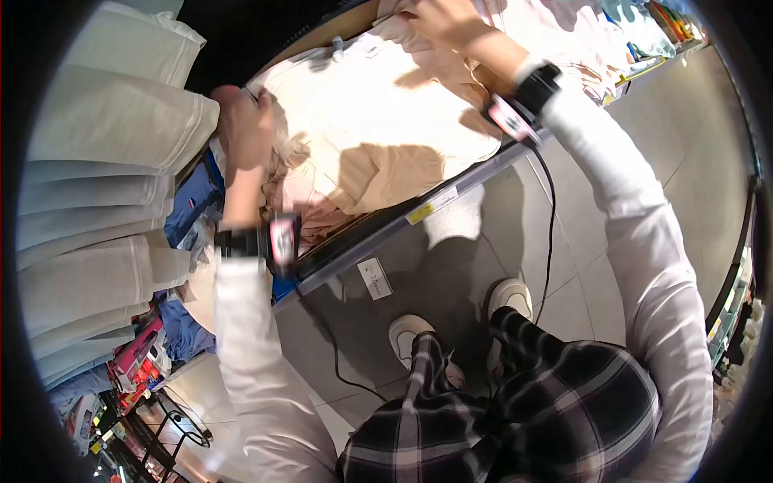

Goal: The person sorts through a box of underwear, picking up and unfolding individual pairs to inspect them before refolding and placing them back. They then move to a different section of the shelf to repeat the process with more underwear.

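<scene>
The cream garment (378,105) lay spread flat on the table (451,189) up at twelve o'clock, pale and soft, with its white neck label (371,51) toward eleven. Its nine-o'clock edge was bunched into ruffled folds; the rest was smooth, hem toward four o'clock.

I can read no text here; the yellow sticker (419,212) and white tag (374,278) on the table edge (483,165) are too small; the screens strapped above my left hand (245,129) and right hand (447,20) are blurred.
</scene>
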`<state>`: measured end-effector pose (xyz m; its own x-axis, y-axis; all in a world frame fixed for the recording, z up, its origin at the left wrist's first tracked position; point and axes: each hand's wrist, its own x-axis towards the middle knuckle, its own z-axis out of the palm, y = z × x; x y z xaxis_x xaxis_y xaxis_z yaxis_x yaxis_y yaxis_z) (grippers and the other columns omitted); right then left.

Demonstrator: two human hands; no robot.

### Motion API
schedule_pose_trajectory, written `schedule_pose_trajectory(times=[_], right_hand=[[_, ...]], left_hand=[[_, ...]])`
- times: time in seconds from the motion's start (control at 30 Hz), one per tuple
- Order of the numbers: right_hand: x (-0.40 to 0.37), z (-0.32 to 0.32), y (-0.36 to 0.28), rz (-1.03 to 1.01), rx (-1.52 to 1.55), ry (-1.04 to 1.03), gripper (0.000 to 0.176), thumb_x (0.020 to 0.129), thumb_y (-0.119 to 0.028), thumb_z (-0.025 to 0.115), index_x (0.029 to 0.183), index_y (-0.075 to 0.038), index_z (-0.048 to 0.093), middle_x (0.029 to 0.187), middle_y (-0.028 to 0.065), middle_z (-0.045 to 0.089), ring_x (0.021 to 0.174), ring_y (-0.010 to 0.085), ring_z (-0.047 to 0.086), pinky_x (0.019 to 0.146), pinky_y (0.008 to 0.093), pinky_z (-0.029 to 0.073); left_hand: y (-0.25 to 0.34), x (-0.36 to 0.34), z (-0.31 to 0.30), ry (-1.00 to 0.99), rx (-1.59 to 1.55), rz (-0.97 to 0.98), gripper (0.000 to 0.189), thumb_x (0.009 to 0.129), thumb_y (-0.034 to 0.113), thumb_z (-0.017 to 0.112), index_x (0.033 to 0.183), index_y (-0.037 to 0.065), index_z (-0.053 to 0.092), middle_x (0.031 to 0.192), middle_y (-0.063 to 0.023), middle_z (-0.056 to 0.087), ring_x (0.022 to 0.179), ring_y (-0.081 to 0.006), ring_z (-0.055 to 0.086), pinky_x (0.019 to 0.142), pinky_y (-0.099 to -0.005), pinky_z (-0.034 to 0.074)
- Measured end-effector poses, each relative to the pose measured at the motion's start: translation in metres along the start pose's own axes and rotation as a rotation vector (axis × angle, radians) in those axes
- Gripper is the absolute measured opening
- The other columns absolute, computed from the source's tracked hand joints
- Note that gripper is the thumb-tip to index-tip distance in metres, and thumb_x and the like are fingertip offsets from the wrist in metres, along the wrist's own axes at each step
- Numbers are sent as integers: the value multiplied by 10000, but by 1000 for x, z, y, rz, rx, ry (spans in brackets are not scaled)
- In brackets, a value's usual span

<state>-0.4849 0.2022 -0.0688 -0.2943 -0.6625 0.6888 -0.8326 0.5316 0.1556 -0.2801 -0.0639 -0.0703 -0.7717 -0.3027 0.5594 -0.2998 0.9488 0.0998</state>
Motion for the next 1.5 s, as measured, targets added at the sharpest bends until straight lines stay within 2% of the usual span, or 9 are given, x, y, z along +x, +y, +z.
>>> schedule_pose_trajectory(times=[0.1,0.23,0.33,0.5,0.57,0.63,0.97,1.03,1.5], right_hand=[[-23,-107,-26,414,381,-437,450,849,-475,603,853,-31,677,790,165,652,716,317,646,677,415,505],[-55,-190,-68,669,579,-924,429,823,-470,661,789,-43,672,756,134,646,676,270,643,643,374,495],[-84,-188,-83,630,735,-600,303,793,-343,723,770,-47,663,792,86,616,689,220,639,637,350,474],[-96,-188,-90,531,734,-641,185,732,-173,750,828,-58,641,817,59,560,726,205,609,658,322,483],[-100,-181,-95,272,555,-358,200,725,-99,700,911,-78,629,858,56,566,741,213,604,691,330,505],[-107,-171,-91,163,527,-351,235,724,-68,663,955,-89,626,875,52,568,749,217,605,695,336,511],[-111,-173,-84,138,508,-364,450,719,14,567,1126,-163,641,892,33,557,709,203,589,596,316,511],[-110,-175,-83,120,529,-363,469,708,31,571,1125,-171,644,888,31,552,701,203,585,594,315,510],[-96,-198,-67,247,901,-556,284,768,-49,587,1020,-136,683,889,49,606,683,201,610,597,320,497]], left_hand=[[90,-44,-116,-558,-600,-436,334,930,325,573,1001,0,603,797,-117,594,735,-214,553,738,-314,434],[113,-105,-126,-742,-733,-348,351,895,347,621,914,-3,629,786,-116,620,657,-228,563,624,-338,437],[125,-111,-130,-741,-684,-346,217,867,188,681,969,2,632,773,-29,595,639,-92,454,588,-245,396],[133,-122,-128,-586,-671,-232,297,775,96,744,1046,53,630,816,-38,585,633,-133,469,587,-288,415],[129,-129,-120,-473,-614,-109,343,754,74,752,1074,75,629,824,-43,574,642,-153,483,593,-305,426],[123,-135,-107,-310,-480,139,338,748,61,745,1072,109,659,833,-45,533,673,-182,502,607,-325,436],[126,-133,-113,-253,-502,-9,269,728,48,730,981,135,701,840,-40,524,763,-212,533,649,-327,445],[126,-125,-119,-6,-264,220,257,714,71,739,953,164,711,829,-8,526,785,-191,524,656,-313,436],[119,-106,-150,-582,-584,336,255,786,245,715,967,87,628,928,-80,567,895,-247,566,745,-349,459]])
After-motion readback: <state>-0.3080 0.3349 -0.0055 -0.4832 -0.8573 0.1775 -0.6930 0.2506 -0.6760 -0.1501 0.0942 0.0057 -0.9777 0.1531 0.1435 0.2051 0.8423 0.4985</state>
